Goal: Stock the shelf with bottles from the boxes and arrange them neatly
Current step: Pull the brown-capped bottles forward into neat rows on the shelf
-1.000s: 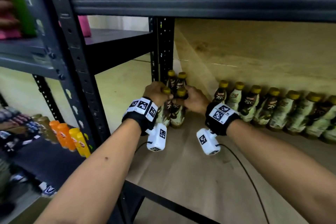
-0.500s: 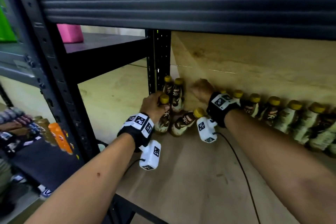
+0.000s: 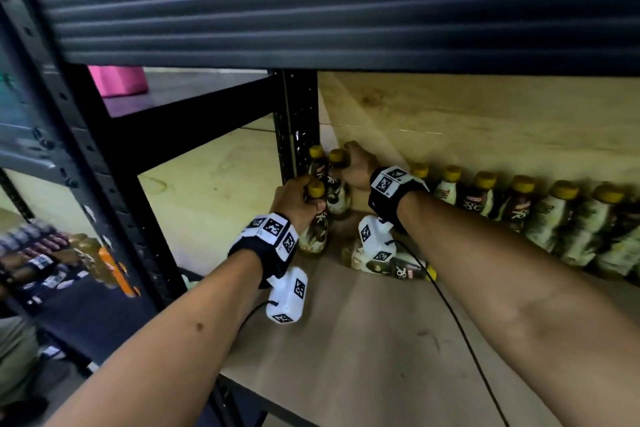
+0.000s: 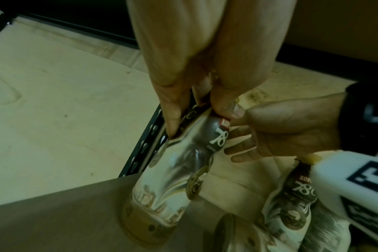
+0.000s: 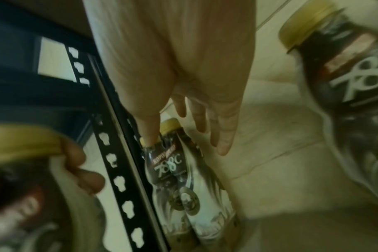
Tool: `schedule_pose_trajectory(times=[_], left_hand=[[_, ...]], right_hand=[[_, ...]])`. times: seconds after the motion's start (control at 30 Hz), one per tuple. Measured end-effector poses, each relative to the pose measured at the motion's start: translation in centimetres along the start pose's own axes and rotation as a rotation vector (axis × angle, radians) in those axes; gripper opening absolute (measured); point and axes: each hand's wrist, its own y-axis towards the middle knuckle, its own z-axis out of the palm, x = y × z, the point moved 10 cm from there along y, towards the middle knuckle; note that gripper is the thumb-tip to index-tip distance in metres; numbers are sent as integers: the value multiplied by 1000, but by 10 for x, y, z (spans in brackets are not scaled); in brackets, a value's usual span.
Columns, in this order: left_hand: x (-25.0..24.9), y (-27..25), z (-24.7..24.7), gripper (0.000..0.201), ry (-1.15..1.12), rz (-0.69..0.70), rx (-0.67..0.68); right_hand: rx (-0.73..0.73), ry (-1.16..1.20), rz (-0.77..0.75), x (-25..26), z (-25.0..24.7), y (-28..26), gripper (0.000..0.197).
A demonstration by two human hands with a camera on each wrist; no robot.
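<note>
The left hand [image 3: 294,199] grips an upright bottle [image 3: 314,225] by its neck on the shelf [image 3: 363,340]. The right hand [image 3: 356,166], fingers straight, touches the rear bottles [image 3: 337,191]. A fallen bottle [image 3: 391,265] lies nearby.

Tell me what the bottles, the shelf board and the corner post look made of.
Bottles: likely plastic under a glossy printed sleeve, with matte yellow caps.
Shelf board: light wood or laminate; faint grain, matte.
Corner post: black painted metal, judging by its punched slots.
</note>
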Motion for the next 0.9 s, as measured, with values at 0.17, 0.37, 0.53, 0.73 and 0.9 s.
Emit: schedule_pose_trajectory(times=[0.17,0.37,0.53,0.73,0.9], left_hand=[[6,1,-2,32,-12,19,-32],[9,3,-1,36,-34,17,-38],[11,3,-1,38,-57,16,-29],[10,-1,-2,38,-136,17,-19],[16,-3,-1,38,-235,-10,-35]], right_hand=[[-32,-152,-18,5,11,10,52],[-80,-354,23,-4,-15,7,39],[-65,-500,111,-18,-42,9,49],[-50,-469,104,-7,-42,15,51],[-133,-265,-146,56,-36,28,59]])
